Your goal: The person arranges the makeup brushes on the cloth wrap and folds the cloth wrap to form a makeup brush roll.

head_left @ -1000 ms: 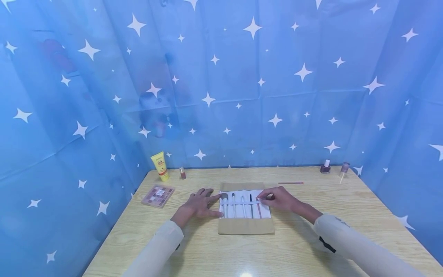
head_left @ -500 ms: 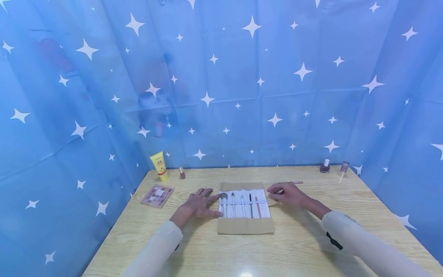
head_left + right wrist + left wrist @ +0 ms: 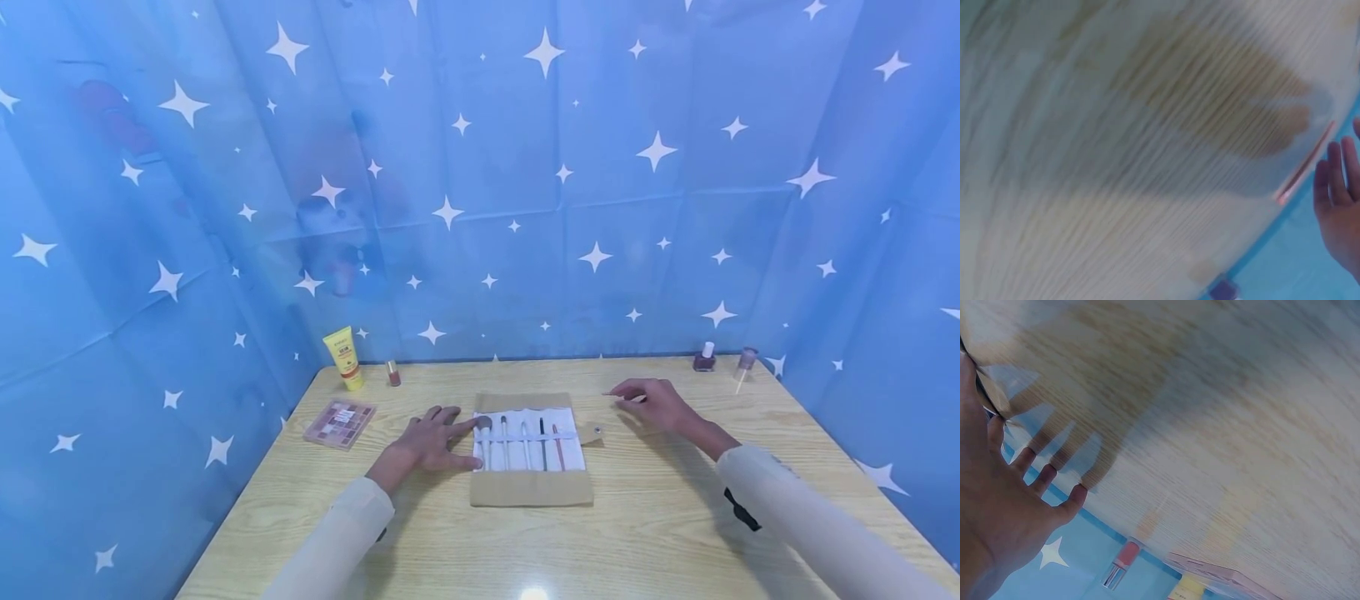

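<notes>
A tan brush roll (image 3: 531,490) lies unrolled on the table, with several makeup brushes held under the strap across its white lining. My left hand (image 3: 432,442) rests at its left edge, fingers spread, the forefinger touching near a fluffy makeup brush (image 3: 485,427). To the right of the roll, my right hand (image 3: 654,405) is over a thin pink makeup brush (image 3: 1305,164) lying on the table. In the head view the hand hides most of that brush; in the right wrist view the fingers are extended beside it, with no grip visible.
At the back left are a yellow tube (image 3: 344,358), a small lip gloss (image 3: 393,373) and an eyeshadow palette (image 3: 340,423). A dark nail polish bottle (image 3: 704,359) and a small purple container (image 3: 746,360) stand at the back right. A starry blue curtain (image 3: 525,275) borders the table.
My right hand has left the pink brush in the roll and moved right and back to the loose brush. The roll's snap tab now shows. My left hand stays put.
</notes>
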